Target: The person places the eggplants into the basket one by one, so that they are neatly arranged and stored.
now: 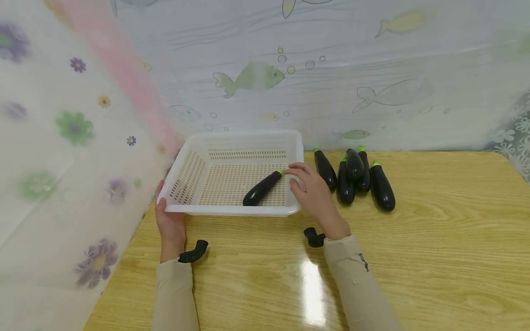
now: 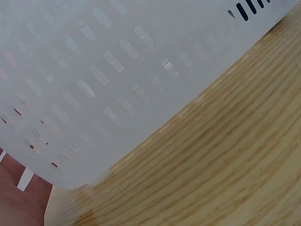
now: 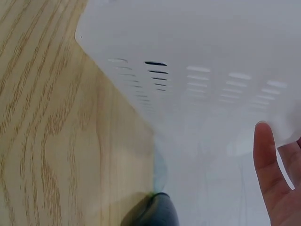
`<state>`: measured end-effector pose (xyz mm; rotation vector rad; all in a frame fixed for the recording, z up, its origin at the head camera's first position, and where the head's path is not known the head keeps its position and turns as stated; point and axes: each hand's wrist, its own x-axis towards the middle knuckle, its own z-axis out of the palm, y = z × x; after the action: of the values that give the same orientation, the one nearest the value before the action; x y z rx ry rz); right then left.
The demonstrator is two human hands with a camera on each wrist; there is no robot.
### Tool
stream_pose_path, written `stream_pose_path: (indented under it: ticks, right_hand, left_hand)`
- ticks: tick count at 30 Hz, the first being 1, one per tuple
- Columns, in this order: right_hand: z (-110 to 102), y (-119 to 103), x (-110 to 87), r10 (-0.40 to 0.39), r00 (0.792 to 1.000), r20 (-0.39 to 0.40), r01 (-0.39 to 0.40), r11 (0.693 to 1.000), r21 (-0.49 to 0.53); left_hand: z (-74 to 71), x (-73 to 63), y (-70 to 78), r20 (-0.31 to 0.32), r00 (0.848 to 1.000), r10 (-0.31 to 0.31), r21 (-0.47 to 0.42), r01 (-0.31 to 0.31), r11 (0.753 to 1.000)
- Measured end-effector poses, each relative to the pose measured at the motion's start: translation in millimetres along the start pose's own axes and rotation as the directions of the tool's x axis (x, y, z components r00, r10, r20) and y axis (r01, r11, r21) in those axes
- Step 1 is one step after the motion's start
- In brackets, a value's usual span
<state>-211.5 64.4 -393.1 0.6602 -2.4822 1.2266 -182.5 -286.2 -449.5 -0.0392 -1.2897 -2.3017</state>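
Note:
A white slotted plastic basket [image 1: 232,210] stands at the back left of the table. My left hand [image 1: 170,225] grips its front left corner, thumb over the rim; in the left wrist view part of that hand [image 2: 21,200] shows beside the basket wall [image 2: 136,89]. One dark eggplant [image 1: 262,189] lies slantwise inside, its green stem end toward the right wall. Above the right rim is my right hand [image 1: 312,193], fingers loosely bent, their tips close to that stem end. The right wrist view shows its thumb [image 3: 265,160] extended near the basket wall, pinching nothing visible.
Right of the basket lie several more eggplants: a single one [image 1: 325,170], a cluster with one on top [image 1: 354,164], and another [image 1: 383,188] at the far right. A printed sheet [image 1: 323,101] hangs behind the wooden table [image 1: 451,230], and another covers the left side.

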Motion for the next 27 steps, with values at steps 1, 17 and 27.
stream_pose_path:
  ticks: [1,17,27]
  right_hand:
    - [0,1,-0.2,0.001,1.000,-0.005,-0.001,1.000,0.002]
    - [-3,10,-0.8,-0.007,0.998,-0.058,0.010,0.999,0.052]
    - [-7,13,-0.1,-0.012,0.995,-0.094,0.015,0.999,0.029]
  left_hand:
    - [0.1,-0.2,0.1,0.001,1.000,-0.001,-0.001,0.001,1.000]
    - [1.2,-1.0,-0.5,0.009,1.000,0.007,0.006,-0.007,1.000]
    - [1.7,-0.7,-0.3,0.007,1.000,0.007,-0.010,-0.007,1.000]
